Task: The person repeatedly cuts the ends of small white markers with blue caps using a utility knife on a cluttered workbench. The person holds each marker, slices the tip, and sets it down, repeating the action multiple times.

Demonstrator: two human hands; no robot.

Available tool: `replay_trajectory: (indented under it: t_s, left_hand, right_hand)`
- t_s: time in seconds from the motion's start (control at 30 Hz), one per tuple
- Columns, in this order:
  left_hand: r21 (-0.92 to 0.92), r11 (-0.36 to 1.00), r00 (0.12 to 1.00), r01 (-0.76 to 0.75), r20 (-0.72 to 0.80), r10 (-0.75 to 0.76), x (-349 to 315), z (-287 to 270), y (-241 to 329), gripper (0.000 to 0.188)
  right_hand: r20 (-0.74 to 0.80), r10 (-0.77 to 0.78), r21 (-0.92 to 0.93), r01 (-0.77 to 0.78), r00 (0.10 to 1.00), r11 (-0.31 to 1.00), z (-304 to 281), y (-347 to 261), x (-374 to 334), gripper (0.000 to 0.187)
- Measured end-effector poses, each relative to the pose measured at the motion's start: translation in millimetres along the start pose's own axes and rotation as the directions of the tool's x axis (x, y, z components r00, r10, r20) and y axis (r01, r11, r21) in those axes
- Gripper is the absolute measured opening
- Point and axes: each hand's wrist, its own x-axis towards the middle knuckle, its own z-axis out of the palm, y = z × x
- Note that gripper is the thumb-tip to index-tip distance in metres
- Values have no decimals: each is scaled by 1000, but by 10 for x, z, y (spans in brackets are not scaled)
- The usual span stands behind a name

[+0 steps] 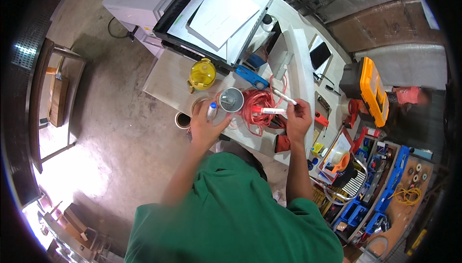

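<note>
My left hand point(206, 127) is closed around a marker with a blue cap point(212, 110), and its thumb reaches beside a round cup point(231, 94). The cup is grey inside and holds small metal pieces. My right hand point(299, 117) has its fingers closed at the end of a white marker with a red end point(272, 111), which lies across a coil of red cord point(252, 100). A slim white pen point(284, 96) also meets the fingertips of that hand; whether it is gripped cannot be told. A clear round item beside my left fingers is partly hidden.
A yellow lidded bottle point(202, 74) and a blue tool point(251, 77) stand near a black tray point(166, 34) of papers. To the right are a phone point(320, 55), a black and orange toolbox point(373, 89) and blue parts bins point(390, 186). A brown cup point(183, 120) sits below the table edge.
</note>
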Motion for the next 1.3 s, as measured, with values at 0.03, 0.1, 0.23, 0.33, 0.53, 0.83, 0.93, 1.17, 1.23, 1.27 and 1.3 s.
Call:
replay_trajectory:
  t_s: [0.03,0.1,0.23,0.33,0.53,0.83,0.93,1.17,1.23,1.27,1.3]
  left_hand:
    - [9,1000,999,-25,39,24,25,35,-7,70]
    - [37,997,996,-61,70,58,68,89,-11,76]
    - [37,999,995,18,96,-21,146,157,8,80]
    - [-1,999,993,39,114,-39,259,210,6,80]
    - [5,966,966,-257,-2,257,257,100,138,78]
    - [11,855,844,-519,163,510,258,-104,436,71]
    - [-5,820,797,-573,232,558,283,-122,549,70]
    - [81,746,727,-661,317,609,128,-23,488,66]
    - [94,767,736,-635,375,564,64,-2,405,68]
    - [94,744,710,-662,396,582,41,-2,378,70]
    - [103,737,702,-668,415,578,17,-4,369,72]
  right_hand:
    - [36,8,9,-8,999,1000,24,100,-29,19]
    - [109,44,-11,-43,993,999,27,183,-58,19]
    - [231,-174,-387,255,957,886,-40,-1,-14,19]
    - [235,-327,-421,399,915,814,73,-229,37,20]
    - [297,-40,117,5,954,993,495,-759,-218,20]
    - [885,-209,-318,869,415,378,497,-1260,62,23]
    - [948,79,-316,868,310,383,506,-1177,73,22]
    - [944,-18,-292,861,329,416,392,-778,-76,26]
    - [947,-67,-249,851,313,463,344,-680,-98,28]
    - [956,-30,-245,847,293,471,329,-657,-98,30]
    - [967,52,-245,853,250,461,308,-656,-96,32]
